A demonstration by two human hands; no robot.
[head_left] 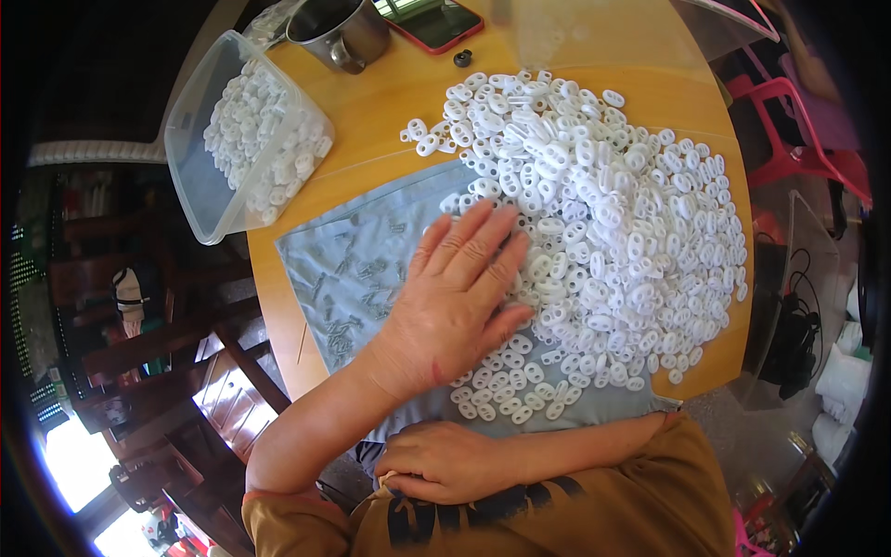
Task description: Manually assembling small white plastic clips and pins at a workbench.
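The left hand (459, 297) lies flat, palm down, fingers (483, 237) stretched out and released, gripping nothing. Its fingertips press into the near rim of a big heap of small white plastic oval links (603, 223), which spreads away ahead and to the right of the fingers across the round wooden table (390, 121). More links lie just below the little-finger side, down toward the heel of the hand. Under the palm and out past the thumb side is a grey-blue cloth (343, 269) with small grey pieces scattered on it; that stretch of cloth is the open room beside the fingers. Beyond the cloth's far edge, up and left of the fingertips, a clear plastic tub (200, 139) holding more white links overhangs the table edge. Well ahead of the fingertips stand a metal mug (343, 32) and a red-cased phone (436, 20), with a small dark ring (462, 58) near them. On the right the heap runs almost to the table rim.

The right hand (445, 459) rests against the person's body at the near table edge, fingers curled loosely inward; whether they hold anything cannot be told
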